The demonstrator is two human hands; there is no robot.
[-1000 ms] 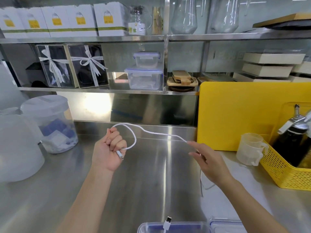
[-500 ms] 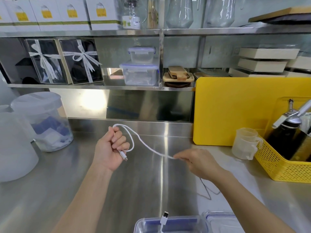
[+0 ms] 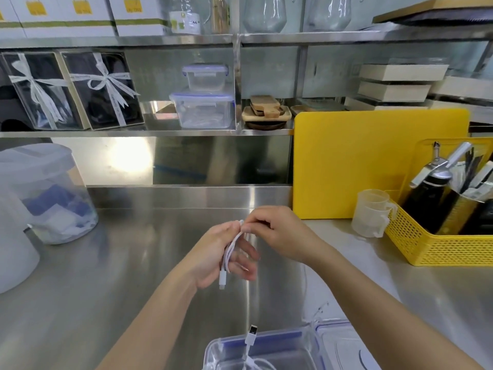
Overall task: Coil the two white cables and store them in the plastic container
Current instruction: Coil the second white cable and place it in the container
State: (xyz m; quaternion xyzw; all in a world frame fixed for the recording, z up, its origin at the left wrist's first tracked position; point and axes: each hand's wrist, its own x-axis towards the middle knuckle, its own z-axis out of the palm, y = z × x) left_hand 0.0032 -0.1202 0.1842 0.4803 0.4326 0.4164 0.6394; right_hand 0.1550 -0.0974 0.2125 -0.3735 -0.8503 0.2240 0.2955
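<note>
My left hand point(image 3: 213, 256) holds loops of a white cable point(image 3: 229, 252) above the steel counter, its plug hanging below the palm. My right hand point(image 3: 277, 235) meets it from the right and pinches the cable at the top of the loops. The rest of that cable trails down under my right forearm, mostly hidden. A clear plastic container point(image 3: 306, 340) stands at the near edge with a second white cable point(image 3: 250, 340) lying in it, its USB plug sticking up over the rim. The container's lid point(image 3: 344, 348) lies beside it on the right.
A yellow cutting board point(image 3: 373, 161) leans against the back wall. A yellow basket point(image 3: 440, 247) with bottles and a stack of measuring cups point(image 3: 372, 214) stand at the right. Translucent jars point(image 3: 45, 193) stand at the left. Shelves with boxes run above.
My right hand moved left from its stretched-out position to meet my left hand, bringing the cable over into another loop. The straight span of cable between my hands is gone.
</note>
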